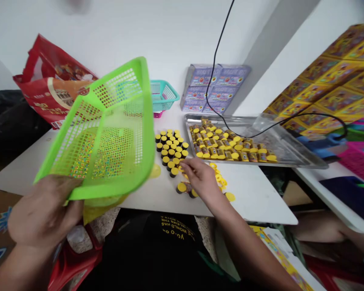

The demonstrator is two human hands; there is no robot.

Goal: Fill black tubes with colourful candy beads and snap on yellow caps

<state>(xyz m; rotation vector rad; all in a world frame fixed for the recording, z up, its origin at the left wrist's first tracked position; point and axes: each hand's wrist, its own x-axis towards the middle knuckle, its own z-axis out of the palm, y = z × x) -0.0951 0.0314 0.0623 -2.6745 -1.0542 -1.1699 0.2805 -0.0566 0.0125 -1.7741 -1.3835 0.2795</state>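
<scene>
My left hand [50, 206] grips the near rim of a bright green plastic basket [125, 190], lifted and tilted above the left of the table. Through its perforated side and bottom shows a yellow, multicoloured speckled patch, with translucent yellow plastic hanging below. My right hand [200, 178] is low over the table with fingers drawn together; whatever is between them cannot be made out. Around it stand several small dark jars with yellow lids [171, 152]. One jar [181, 187] is just below my fingers, and loose yellow ring-like pieces [220, 178] lie partly behind the hand.
A metal tray [294, 149] holds many yellow-capped jars [221, 145], with a black cable [214, 60] hanging across it. Purple boxes [215, 89], a turquoise basket [165, 97] and a red bag [57, 89] stand behind. Yellow boxes [327, 85] are stacked right; another person's arm [318, 230] shows below.
</scene>
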